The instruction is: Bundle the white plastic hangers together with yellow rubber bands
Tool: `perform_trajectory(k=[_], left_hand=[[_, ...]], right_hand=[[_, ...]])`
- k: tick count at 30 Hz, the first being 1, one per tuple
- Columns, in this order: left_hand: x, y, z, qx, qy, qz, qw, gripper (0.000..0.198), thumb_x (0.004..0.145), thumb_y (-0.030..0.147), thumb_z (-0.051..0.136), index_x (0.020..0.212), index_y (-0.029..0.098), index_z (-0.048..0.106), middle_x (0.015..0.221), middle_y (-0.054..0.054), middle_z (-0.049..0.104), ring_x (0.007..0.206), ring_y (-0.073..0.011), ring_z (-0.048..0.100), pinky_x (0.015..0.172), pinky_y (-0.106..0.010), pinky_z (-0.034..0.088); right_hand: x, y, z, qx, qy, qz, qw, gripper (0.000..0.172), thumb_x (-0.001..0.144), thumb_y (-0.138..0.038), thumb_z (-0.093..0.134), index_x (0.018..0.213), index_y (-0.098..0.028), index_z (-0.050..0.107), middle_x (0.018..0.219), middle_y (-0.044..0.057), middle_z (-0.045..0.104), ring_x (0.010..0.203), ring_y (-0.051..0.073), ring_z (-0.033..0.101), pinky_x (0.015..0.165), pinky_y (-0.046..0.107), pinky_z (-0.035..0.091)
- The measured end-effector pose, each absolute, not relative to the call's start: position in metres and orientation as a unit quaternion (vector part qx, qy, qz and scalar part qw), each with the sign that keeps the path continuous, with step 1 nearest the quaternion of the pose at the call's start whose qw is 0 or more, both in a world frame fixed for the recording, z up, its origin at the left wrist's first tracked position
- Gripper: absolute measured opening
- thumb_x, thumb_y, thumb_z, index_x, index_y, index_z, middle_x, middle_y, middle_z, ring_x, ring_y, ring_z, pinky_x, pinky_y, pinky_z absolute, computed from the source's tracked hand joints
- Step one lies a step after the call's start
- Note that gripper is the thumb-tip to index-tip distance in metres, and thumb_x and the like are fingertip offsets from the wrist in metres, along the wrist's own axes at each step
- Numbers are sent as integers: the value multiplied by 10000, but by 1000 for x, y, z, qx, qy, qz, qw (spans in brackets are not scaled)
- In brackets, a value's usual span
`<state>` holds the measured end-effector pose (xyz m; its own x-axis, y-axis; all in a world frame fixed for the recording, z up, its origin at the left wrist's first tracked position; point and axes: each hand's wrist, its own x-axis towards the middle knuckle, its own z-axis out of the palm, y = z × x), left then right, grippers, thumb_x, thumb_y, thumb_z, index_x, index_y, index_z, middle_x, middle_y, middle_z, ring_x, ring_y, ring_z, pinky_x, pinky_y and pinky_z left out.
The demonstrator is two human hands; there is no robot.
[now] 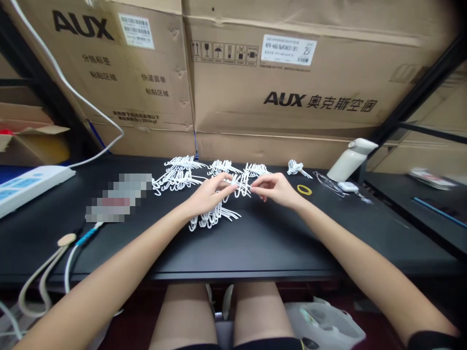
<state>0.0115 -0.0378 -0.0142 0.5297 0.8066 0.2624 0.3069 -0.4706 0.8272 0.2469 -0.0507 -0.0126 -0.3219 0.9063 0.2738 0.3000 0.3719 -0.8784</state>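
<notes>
Near the middle of the black table, my left hand pinches a small bunch of thin white hooks between thumb and fingers. My right hand is closed, its fingertips at the right ends of the same bunch. More white hooks of bent wire lie about my hands in loose piles: one pile in front of my left hand, another to its left, and others behind. Part of the held bunch is hidden by my left fingers. A tangled white bundle lies farther right.
A yellow ring, glasses and a white bottle are at the right. On the left are a power strip and a blurred-out phone-shaped thing with a cable. Large cardboard boxes stand behind the table.
</notes>
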Motion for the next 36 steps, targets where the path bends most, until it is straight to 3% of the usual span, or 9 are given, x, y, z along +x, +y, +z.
perform_trajectory(k=[6,14,18,22,28,32,36], left_hand=[[12,-38,-13,776,346,343,401,364,835,524,547,1042,225,554,1011,-66,718,1002,-222,654,910,-369,460],[13,-38,-12,789,356,351,357,392,836,518,538,1043,187,576,988,-79,683,926,-217,639,835,-356,479],[12,-36,-10,801,367,372,291,386,815,530,553,971,183,619,1019,-76,641,904,-202,597,761,-315,487],[12,-35,-11,807,374,372,265,388,774,535,606,931,182,642,982,-63,631,759,-160,564,681,-284,475],[12,-37,-12,806,360,360,303,359,756,502,639,900,174,675,899,-57,653,749,-161,574,631,-263,472],[12,-37,-11,792,367,356,333,376,743,507,649,914,174,691,900,-68,663,733,-165,587,574,-256,485],[12,-35,-12,776,363,352,376,392,726,511,661,927,176,693,857,-56,660,660,-148,575,507,-248,485]], right_hand=[[248,-45,-20,-437,-676,290,517,316,699,-443,736,763,-137,685,567,17,609,449,117,529,434,261,473],[239,-56,-19,-414,-736,263,467,238,740,-397,707,758,-160,697,753,45,663,508,110,545,462,254,454],[237,-55,-21,-420,-729,280,463,253,736,-410,708,750,-157,695,723,40,653,494,107,528,458,252,437],[231,-58,-24,-411,-729,301,458,253,744,-409,703,748,-157,687,688,29,627,493,101,498,467,252,413],[224,-65,-29,-395,-763,243,450,232,787,-397,669,771,-167,694,739,33,617,580,106,500,537,247,422],[224,-65,-31,-402,-760,262,439,230,776,-395,680,771,-165,697,733,32,622,618,118,536,530,235,424],[222,-66,-32,-397,-746,298,445,219,781,-388,674,791,-170,692,799,48,668,735,160,608,624,263,487]])
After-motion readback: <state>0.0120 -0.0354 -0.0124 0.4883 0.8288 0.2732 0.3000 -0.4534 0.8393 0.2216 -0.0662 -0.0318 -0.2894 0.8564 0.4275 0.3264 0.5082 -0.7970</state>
